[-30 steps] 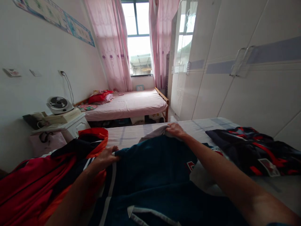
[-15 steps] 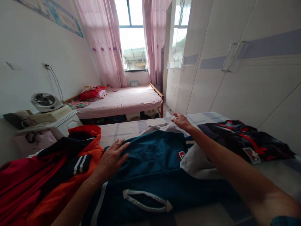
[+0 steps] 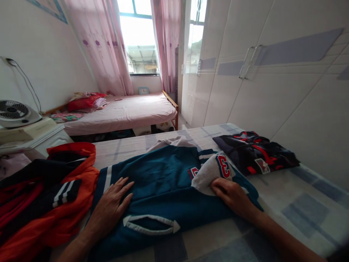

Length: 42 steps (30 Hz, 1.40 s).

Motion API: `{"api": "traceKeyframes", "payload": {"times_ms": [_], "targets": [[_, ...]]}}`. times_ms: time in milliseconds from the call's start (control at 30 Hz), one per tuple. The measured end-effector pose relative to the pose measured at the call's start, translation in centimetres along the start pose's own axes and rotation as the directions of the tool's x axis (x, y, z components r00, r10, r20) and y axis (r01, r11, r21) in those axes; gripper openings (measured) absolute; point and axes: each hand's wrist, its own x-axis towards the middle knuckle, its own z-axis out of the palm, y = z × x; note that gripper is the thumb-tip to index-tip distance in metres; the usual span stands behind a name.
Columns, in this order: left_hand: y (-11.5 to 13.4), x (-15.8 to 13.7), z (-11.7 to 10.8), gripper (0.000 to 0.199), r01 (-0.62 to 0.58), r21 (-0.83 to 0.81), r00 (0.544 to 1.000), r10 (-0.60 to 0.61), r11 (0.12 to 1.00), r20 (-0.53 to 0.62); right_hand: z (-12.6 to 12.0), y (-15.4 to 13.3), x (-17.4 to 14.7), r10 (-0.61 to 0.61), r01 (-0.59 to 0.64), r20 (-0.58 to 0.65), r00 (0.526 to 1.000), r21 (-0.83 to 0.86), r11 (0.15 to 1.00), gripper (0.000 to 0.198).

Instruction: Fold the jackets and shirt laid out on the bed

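A teal jacket (image 3: 160, 171) with white trim lies spread across the bed in front of me. My left hand (image 3: 116, 198) rests flat on its left part, fingers spread, near the white stripe of the hem. The jacket's grey sleeve (image 3: 204, 178), bearing a red "3", is folded in over the right side, its striped cuff at the top. At the sleeve's lower edge is my right hand (image 3: 231, 194), fingers curled closed on the fabric; the fingertips are partly hidden. A white-edged pocket shows on the jacket's near side.
Orange and red jackets (image 3: 73, 207) lie heaped at the left. A folded black-and-red garment (image 3: 253, 153) is at the right on the checked sheet (image 3: 305, 214). Beyond are a pink-covered bed (image 3: 131, 112), a fan (image 3: 16, 112) on a cabinet, and a white wardrobe (image 3: 231, 94).
My right hand has come down and nearer from the jacket's far edge to the sleeve, now folded with its "3" showing. My left hand stays on the jacket, slightly nearer. The view has shifted right.
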Motion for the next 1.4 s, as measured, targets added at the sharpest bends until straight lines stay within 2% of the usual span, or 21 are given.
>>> {"api": "traceKeyframes", "payload": {"times_ms": [100, 167, 267, 333, 467, 567, 667, 767, 867, 967, 1067, 1167, 1233, 1300, 1333, 1367, 1400], "targets": [[0.4, 0.6, -0.7, 0.049, 0.024, 0.032, 0.999, -0.025, 0.999, 0.035, 1.4, 1.1, -0.8, -0.051, 0.045, -0.061, 0.997, -0.105, 0.993, 0.019], [1.8, 1.7, -1.6, 0.049, 0.022, 0.066, 0.999, -0.025, 0.998, 0.035, 1.6, 1.3, -0.8, -0.075, 0.067, -0.054, 0.996, -0.142, 0.988, 0.018], [6.1, 4.9, -3.1, 0.046, -0.057, 0.004, 0.998, 0.058, 0.998, -0.03, 1.4, 1.1, -0.7, -0.076, 0.067, -0.055, 0.996, -0.147, 0.987, 0.018], [9.8, 7.8, -3.4, 0.044, -0.157, -0.107, 0.988, 0.157, 0.982, -0.015, 1.3, 1.1, -0.7, -0.076, 0.068, -0.056, 0.996, -0.136, 0.988, 0.018], [17.1, 14.5, -1.1, 0.034, -0.31, -0.21, 0.945, 0.324, 0.927, 0.038, 1.4, 1.2, -0.9, -0.083, 0.075, -0.062, 0.995, -0.134, 0.988, 0.019], [21.3, 18.6, 1.8, 0.026, -0.344, -0.243, 0.928, 0.368, 0.907, 0.056, 1.5, 1.4, -1.0, -0.095, 0.084, -0.063, 0.993, -0.161, 0.983, 0.02], [24.3, 21.0, 4.0, 0.033, -0.333, -0.235, 0.926, 0.364, 0.913, 0.103, 1.6, 1.6, -1.1, -0.116, 0.103, -0.06, 0.991, -0.194, 0.976, 0.019], [25.8, 21.9, 5.0, 0.033, -0.328, -0.21, 0.914, 0.365, 0.921, 0.174, 1.8, 1.8, -1.1, -0.132, 0.116, -0.058, 0.99, -0.216, 0.969, 0.018], [26.1, 22.1, 4.9, 0.031, -0.323, -0.185, 0.918, 0.355, 0.928, 0.18, 1.9, 2.0, -1.0, -0.154, 0.138, -0.054, 0.987, -0.229, 0.964, 0.017], [25.8, 22.0, 3.2, 0.028, -0.334, -0.177, 0.934, 0.351, 0.926, 0.07, 2.0, 2.1, -1.0, -0.188, 0.17, -0.052, 0.981, -0.251, 0.953, 0.015], [25.0, 21.5, -0.1, 0.018, -0.372, -0.186, 0.927, 0.355, 0.909, -0.117, 2.1, 2.2, -1.0, -0.227, 0.203, -0.058, 0.972, -0.275, 0.94, 0.013], [23.5, 19.6, -4.7, 0.017, -0.383, -0.202, 0.901, 0.315, 0.902, -0.299, 2.2, 2.3, -1.0, -0.246, 0.221, -0.065, 0.967, -0.267, 0.938, 0.014], [21.8, 17.2, -7.7, 0.017, -0.391, -0.2, 0.857, 0.276, 0.899, -0.436, 2.1, 2.2, -1.1, -0.246, 0.22, -0.07, 0.967, -0.263, 0.939, 0.014], [19.4, 13.8, -10.1, 0.013, -0.422, -0.149, 0.738, 0.243, 0.894, -0.63, 2.0, 2.0, -1.2, -0.237, 0.211, -0.073, 0.969, -0.262, 0.942, 0.015], [17.9, 11.8, -10.8, 0.013, -0.422, -0.096, 0.685, 0.248, 0.901, -0.685, 1.9, 1.9, -1.3, -0.231, 0.205, -0.073, 0.97, -0.259, 0.944, 0.016], [16.2, 9.7, -11.1, 0.013, -0.407, -0.044, 0.667, 0.264, 0.912, -0.697, 1.8, 1.8, -1.3, -0.223, 0.198, -0.072, 0.972, -0.255, 0.946, 0.016], [14.4, 7.4, -11.0, 0.012, -0.393, 0.019, 0.687, 0.307, 0.92, -0.659, 1.7, 1.7, -1.4, -0.216, 0.193, -0.067, 0.974, -0.251, 0.948, 0.017]]}}
